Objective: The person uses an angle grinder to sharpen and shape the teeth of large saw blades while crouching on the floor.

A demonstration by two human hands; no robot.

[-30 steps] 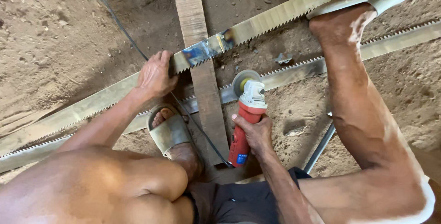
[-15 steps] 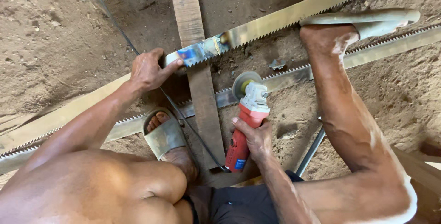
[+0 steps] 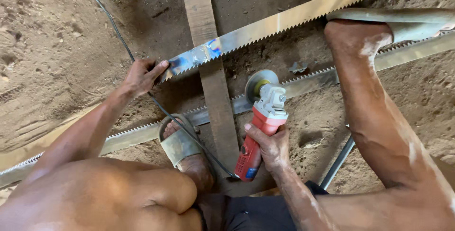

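Left hand [image 3: 140,77] at centre left, fingers curled shut around the blunt end of a long, flat, pale steel saw blade [image 3: 265,27]; blade running from that grip up to the upper right corner, teeth along its lower edge, a bluish heat-tinted patch near the held end. Crossing over a narrow, weathered grey wooden plank [image 3: 211,70] lying lengthwise from upper centre down to lower centre.

Right hand [image 3: 270,148] at lower centre, wrapped tight round the red plastic body of an angle grinder [image 3: 258,131] with a grey metal head; round disc [image 3: 258,83] pointing up, just beside the plank's right edge and over a second toothed steel blade [image 3: 313,81] lying flat on the ground from lower left to right edge. Thin black cord [image 3: 118,34] trailing from upper left down toward the grinder's tail.

Foot in a worn grey rubber sandal [image 3: 177,143] resting on the second blade at lower centre left. Other foot at upper right pressing on a similar sandal [image 3: 403,18]. Ground of dry, lumpy brown earth [image 3: 47,46]. No containers in view.
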